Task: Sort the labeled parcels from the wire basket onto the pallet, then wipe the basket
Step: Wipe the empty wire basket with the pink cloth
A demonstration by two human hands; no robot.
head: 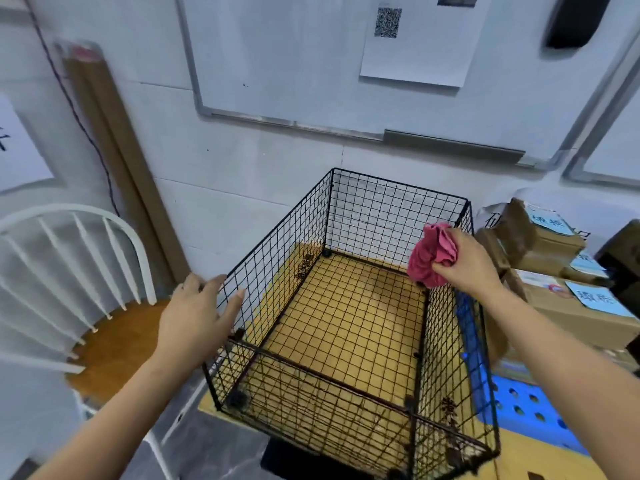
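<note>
**Basket emptied, cloth in your right hand**

The wire basket [346, 306] stood in front of you with nothing inside it, its mesh floor showing the yellow-brown board beneath. It lay between your two hands. Your left hand [197, 313] was at the top edge of the basket's left wall, fingers spread open and only slightly curled, the fingertips at the wire rim; whether they actually touched the wire was hard to tell. It held nothing. Your right hand [467, 261] was above the basket's right rim, near the far right corner, closed into a fist around one bunched pink cloth [431, 254]. The cloth hung out of your grip toward the inside of the basket, its lower end level with the right wall's top wire.

To the right of the basket, the labeled parcels [554, 271] were stacked on the blue pallet [526, 407]. At least three brown boxes were visible there, three blue labels showing among them; the stack ran out of view, so the full count was not clear. The pallet sat just beside the basket's right wall, its perforated blue surface visible through the mesh.

On your left stood one white chair [69, 271] with a wooden seat. A whiteboard [311, 64] hung on the wall behind the basket, with one printed sheet [415, 46] on it.
</note>
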